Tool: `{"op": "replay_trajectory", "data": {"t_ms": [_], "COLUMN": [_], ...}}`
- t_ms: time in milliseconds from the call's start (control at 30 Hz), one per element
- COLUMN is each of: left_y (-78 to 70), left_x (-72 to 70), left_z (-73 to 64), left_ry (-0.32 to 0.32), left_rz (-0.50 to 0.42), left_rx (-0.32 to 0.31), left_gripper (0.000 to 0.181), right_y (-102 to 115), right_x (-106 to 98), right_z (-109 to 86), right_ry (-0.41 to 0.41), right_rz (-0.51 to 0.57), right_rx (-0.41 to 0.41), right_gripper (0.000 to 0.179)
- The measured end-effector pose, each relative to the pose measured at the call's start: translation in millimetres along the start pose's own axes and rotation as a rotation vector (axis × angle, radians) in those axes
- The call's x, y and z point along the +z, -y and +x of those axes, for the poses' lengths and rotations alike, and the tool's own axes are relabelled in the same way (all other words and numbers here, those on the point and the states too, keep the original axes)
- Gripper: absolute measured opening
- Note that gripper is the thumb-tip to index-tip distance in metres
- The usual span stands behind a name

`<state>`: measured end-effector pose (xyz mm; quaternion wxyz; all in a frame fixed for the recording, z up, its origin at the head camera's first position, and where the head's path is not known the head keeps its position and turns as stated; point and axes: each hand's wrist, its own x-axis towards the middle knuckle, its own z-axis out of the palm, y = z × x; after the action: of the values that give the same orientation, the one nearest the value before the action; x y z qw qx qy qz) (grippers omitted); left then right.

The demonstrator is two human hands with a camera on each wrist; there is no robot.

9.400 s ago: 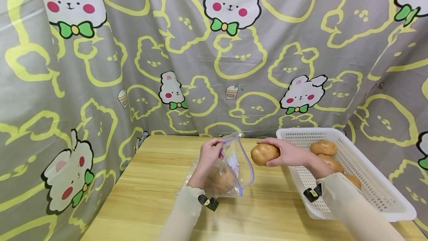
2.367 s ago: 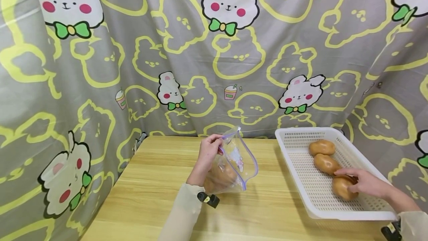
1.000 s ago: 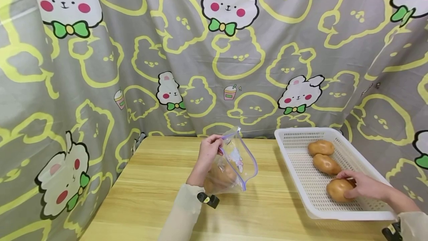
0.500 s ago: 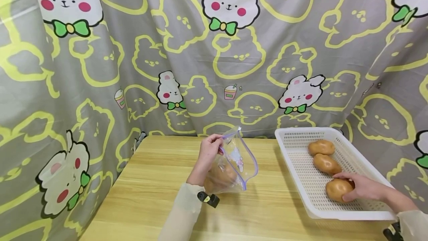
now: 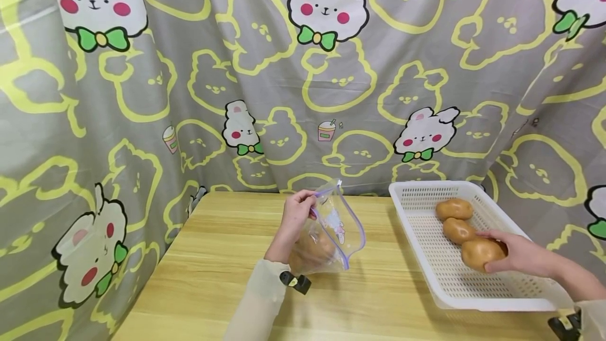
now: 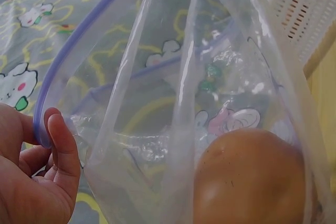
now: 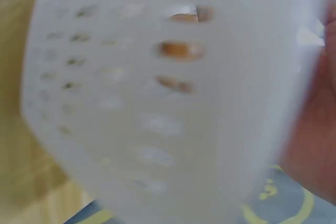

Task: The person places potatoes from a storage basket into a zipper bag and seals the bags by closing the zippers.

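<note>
My left hand (image 5: pixel 295 214) pinches the purple-edged rim of a clear zip bag (image 5: pixel 338 220), whose mouth gapes to the right. Inside the bag, brown potatoes show through the plastic; the left wrist view has one potato (image 6: pixel 249 177) up close. Over the white basket, my right hand (image 5: pixel 521 254) grips a potato (image 5: pixel 482 254) between thumb and fingers. Two more potatoes, one at the back (image 5: pixel 454 209) and one in front of it (image 5: pixel 458 230), lie in the basket. In the right wrist view, the basket wall hides most of the right hand (image 7: pixel 315 124).
The white perforated basket (image 5: pixel 416 257) stands at the right of the wooden table (image 5: pixel 213 278). Its raised rim lies between the right hand and the bag. A grey patterned curtain (image 5: pixel 284 83) hangs behind and at both sides.
Within the last second, the right hand has taken a firmer hold of the front potato and raised it slightly, toward the middle one. The left hand and bag have stayed still.
</note>
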<state>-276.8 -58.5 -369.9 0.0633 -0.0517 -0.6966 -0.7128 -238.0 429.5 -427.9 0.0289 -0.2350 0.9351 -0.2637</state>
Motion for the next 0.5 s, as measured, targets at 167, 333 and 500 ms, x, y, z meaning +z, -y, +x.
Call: {"op": "replay_trajectory", "data": {"t_ms": [167,333,500], "left_y": [0.4,0.6,0.7], "left_x": [0.7,1.1,1.3], "left_z": [-0.1,-0.7,-1.9], "left_ry": [-0.002,-0.002,-0.003], "left_rz": [-0.002,0.002,-0.001], "left_rx": [0.005,-0.002,0.002], "left_gripper": [0.021,0.02,0.02], "right_y": [18.8,35.1,45.7], "right_x": [-8.3,-11.8,-12.3], "right_z": [8.8,18.7,28.9], "right_ry": [-0.068,-0.162,-0.213], "right_rz": [-0.035,-0.048,-0.049], "right_rx": [-0.012,-0.067,-0.12], "right_gripper": [0.069,0.069,0.064]}}
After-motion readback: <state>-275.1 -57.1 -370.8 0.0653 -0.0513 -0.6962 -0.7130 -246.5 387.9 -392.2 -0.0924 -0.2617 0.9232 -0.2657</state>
